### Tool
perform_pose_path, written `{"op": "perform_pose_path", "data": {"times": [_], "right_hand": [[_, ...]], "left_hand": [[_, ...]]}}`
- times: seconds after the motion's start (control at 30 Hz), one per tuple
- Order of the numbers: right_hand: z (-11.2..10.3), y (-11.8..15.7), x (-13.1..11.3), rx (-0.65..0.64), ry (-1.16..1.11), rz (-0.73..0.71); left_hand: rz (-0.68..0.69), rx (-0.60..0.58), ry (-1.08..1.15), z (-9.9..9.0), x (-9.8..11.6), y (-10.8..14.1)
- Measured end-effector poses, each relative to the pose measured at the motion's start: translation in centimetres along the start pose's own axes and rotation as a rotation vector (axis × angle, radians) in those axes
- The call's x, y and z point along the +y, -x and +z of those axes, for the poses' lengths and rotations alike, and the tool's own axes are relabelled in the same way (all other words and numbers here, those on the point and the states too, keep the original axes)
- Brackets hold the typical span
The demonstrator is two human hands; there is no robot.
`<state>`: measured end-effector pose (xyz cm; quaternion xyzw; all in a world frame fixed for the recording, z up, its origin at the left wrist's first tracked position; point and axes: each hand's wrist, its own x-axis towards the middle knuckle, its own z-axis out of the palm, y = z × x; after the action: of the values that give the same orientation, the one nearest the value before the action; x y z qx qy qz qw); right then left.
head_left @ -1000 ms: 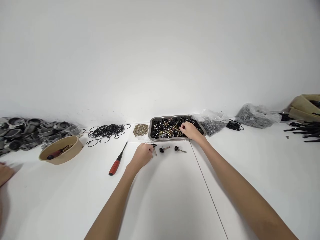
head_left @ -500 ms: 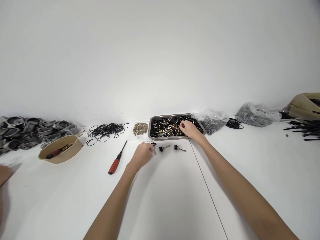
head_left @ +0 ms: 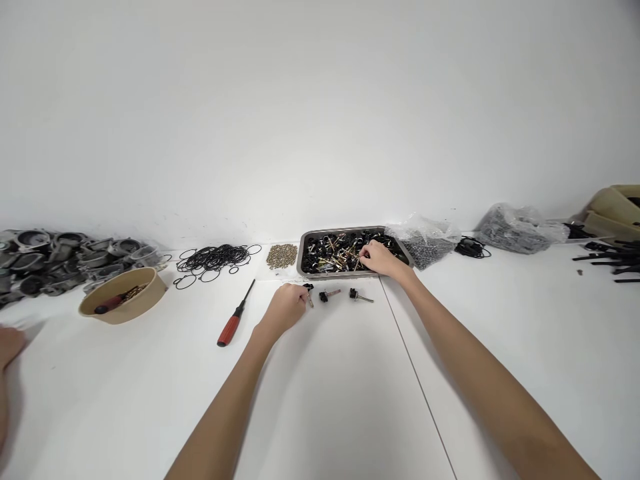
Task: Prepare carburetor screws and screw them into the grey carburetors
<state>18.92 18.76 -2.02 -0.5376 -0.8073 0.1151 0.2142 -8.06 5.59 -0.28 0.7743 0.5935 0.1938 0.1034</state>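
My left hand (head_left: 287,307) is closed at the near left corner of the metal tray, its fingertips against a small black-headed part (head_left: 310,301) with a metal shaft. My right hand (head_left: 383,258) reaches over the right side of the tray (head_left: 350,274), its fingers pinched together among the mixed black and brass-coloured parts (head_left: 333,252); what they hold is too small to tell. Two more black-headed parts lie on the table before the tray, a middle one (head_left: 329,295) and a right one (head_left: 361,295).
Left of the tray are brass pieces (head_left: 282,256), black rings (head_left: 213,260), a red-handled screwdriver (head_left: 233,323), a beige bowl (head_left: 145,300) and grey housings (head_left: 65,257). To the right sit plastic bags (head_left: 520,230) and black strips (head_left: 617,257). Another person's hand (head_left: 10,345) shows at the left edge.
Both hands stay almost where they were. The view has shifted very slightly, and the right hand's fingers have moved a little among the tray parts.
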Motion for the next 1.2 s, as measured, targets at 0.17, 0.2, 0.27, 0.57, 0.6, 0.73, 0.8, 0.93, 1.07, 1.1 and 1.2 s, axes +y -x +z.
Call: {"op": "perform_pose_path", "data": {"times": [0.17,0.2,0.27,0.57,0.6,0.73,0.8,0.93,1.07,1.1,1.2], "right_hand": [[-0.3,0.2,-0.5,-0.001,-0.015,0.007],[-0.4,0.2,-0.6,-0.002,-0.022,0.005],[-0.5,0.3,-0.7,0.002,-0.038,0.007],[-0.6,0.7,-0.9,0.079,-0.126,0.015],[-0.6,0.6,-0.8,0.094,-0.135,0.015],[-0.4,0.3,-0.5,0.147,-0.172,0.022],[-0.3,0.3,-0.4,0.164,-0.189,0.029],[-0.3,0.2,-0.4,0.177,-0.210,0.017],[-0.4,0.3,-0.3,0.172,-0.236,-0.008],[-0.5,0.3,-0.3,0.162,-0.247,-0.014],[-1.2,0.4,-0.2,0.118,-0.279,-0.024]], "left_hand": [[0.006,-0.013,0.009,0.0,0.0,0.0],[0.006,-0.013,0.009,0.0,0.0,0.0],[0.006,-0.011,0.008,-0.1,0.0,0.1],[0.002,-0.003,0.005,-0.1,-0.1,0.0],[0.000,-0.001,0.003,-0.1,-0.1,0.0],[-0.001,-0.001,0.003,-0.1,0.1,0.0],[0.003,-0.008,0.005,-0.2,0.2,0.1],[0.005,-0.010,0.004,-0.3,0.3,0.1],[0.005,0.001,0.005,-0.3,0.2,0.1],[0.006,0.002,0.005,-0.3,0.2,0.1],[0.006,0.009,-0.004,-0.3,0.2,0.1]]}}
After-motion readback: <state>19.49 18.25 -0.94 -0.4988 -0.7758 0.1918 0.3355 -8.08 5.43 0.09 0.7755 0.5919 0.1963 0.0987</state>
